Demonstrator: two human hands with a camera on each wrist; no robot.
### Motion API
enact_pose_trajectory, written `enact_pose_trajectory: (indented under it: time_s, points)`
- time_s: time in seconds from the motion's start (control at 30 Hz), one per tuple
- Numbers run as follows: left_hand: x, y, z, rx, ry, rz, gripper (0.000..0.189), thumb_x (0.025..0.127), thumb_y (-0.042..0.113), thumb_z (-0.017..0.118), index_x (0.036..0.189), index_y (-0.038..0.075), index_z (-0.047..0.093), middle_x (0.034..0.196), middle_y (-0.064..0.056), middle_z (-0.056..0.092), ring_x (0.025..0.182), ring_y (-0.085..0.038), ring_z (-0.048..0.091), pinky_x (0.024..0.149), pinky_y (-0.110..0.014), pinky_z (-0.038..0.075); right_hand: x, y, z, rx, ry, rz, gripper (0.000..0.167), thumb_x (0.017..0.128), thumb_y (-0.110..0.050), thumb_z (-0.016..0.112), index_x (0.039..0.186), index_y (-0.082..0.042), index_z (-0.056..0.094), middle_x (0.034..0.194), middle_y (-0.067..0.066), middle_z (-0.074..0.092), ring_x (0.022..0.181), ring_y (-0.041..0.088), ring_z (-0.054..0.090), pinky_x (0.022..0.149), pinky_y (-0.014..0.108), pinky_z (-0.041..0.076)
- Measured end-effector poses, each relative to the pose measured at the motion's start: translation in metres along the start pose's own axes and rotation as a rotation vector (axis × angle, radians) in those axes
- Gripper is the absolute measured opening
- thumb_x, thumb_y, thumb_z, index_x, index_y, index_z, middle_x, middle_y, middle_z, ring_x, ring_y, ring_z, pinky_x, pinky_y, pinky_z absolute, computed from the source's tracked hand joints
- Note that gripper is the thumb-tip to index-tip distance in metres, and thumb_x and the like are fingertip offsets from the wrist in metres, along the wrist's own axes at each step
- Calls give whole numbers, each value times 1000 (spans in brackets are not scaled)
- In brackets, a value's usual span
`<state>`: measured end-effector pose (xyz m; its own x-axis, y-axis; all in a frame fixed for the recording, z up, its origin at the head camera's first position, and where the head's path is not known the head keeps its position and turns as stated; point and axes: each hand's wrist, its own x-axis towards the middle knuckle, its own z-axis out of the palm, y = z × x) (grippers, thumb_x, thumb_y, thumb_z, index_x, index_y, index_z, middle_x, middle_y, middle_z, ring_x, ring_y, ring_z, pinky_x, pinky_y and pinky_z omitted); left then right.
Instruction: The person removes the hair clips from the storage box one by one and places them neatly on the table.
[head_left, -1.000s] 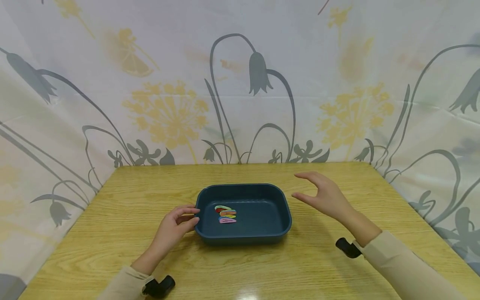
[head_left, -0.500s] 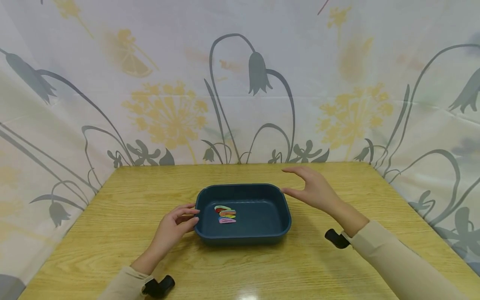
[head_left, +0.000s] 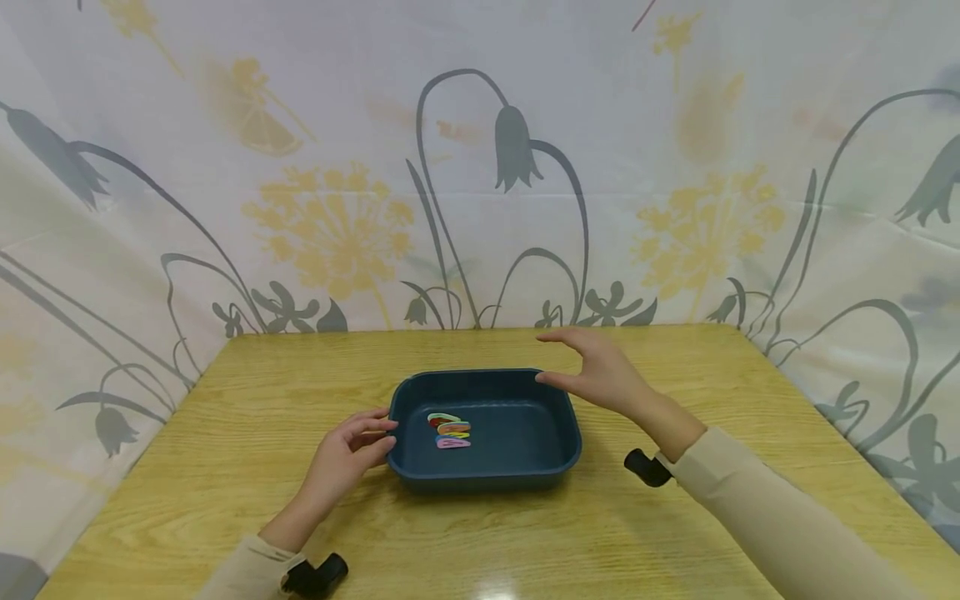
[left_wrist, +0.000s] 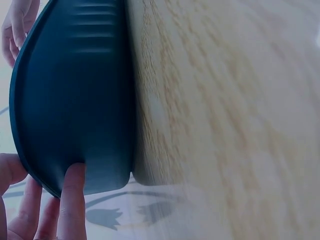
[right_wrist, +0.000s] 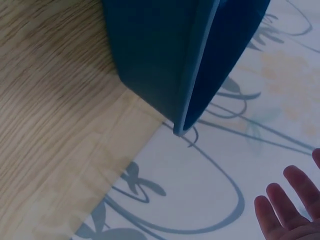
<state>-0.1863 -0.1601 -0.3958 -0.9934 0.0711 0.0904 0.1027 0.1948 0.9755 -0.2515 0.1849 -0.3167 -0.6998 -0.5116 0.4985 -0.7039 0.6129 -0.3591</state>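
A dark blue rectangular tray (head_left: 487, 479) sits on the wooden table, with several snap hair clips (head_left: 452, 429) bunched in its left half. Pale green, red, orange, yellow and pink show among the clips. My left hand (head_left: 348, 454) holds the tray's left end; in the left wrist view its fingers (left_wrist: 73, 205) lie against the tray wall (left_wrist: 95, 100) and rim. My right hand (head_left: 596, 371) hovers over the back right corner of the tray, thumb and fingers spread apart with nothing between them. The right wrist view catches only some fingertips (right_wrist: 282, 205) beside the tray (right_wrist: 155, 50).
The wooden table (head_left: 262, 400) extends around the tray on all sides. A pale cloth with printed flowers (head_left: 480, 208) hangs behind the table and along both sides. Black wrist devices (head_left: 647, 467) are strapped at both sleeves.
My right hand has moved left and slightly toward the back, from beside the tray to over its back right corner. The left hand, tray and hair clips stay put.
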Motion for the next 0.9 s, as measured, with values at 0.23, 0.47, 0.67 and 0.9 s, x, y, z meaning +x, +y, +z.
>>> enact_pose_trajectory:
  time_s: [0.23,0.47,0.67,0.9]
  points:
    - [0,-1,0,-6,-6,3,27,86,1,64,110,-10,62,131,-16,48,104,-31,58,75,-30,56,9,-3,6,28,-41,19,52,78,-25,76,124,-7,59,120,10,59,113,30,52,93,48,44]
    - [-1,-1,-1,-26,-10,-8,28,87,1,64,112,-11,61,132,-15,48,106,-31,58,76,-31,55,19,-6,14,59,-54,-29,47,78,-24,77,119,-6,61,117,8,61,111,28,54,93,46,45]
    - [-3,1,-2,-36,-14,-20,29,87,3,64,113,-10,61,133,-14,47,107,-29,57,77,-30,55,26,-5,24,85,-82,-17,42,78,-22,76,115,-6,63,114,7,62,107,26,55,90,41,47]
    - [-2,1,-1,-36,-17,-19,29,87,4,64,113,-9,61,133,-14,47,107,-29,57,77,-30,55,34,-7,32,126,-112,-8,41,79,-20,76,114,-5,64,114,7,63,107,24,56,90,39,48]
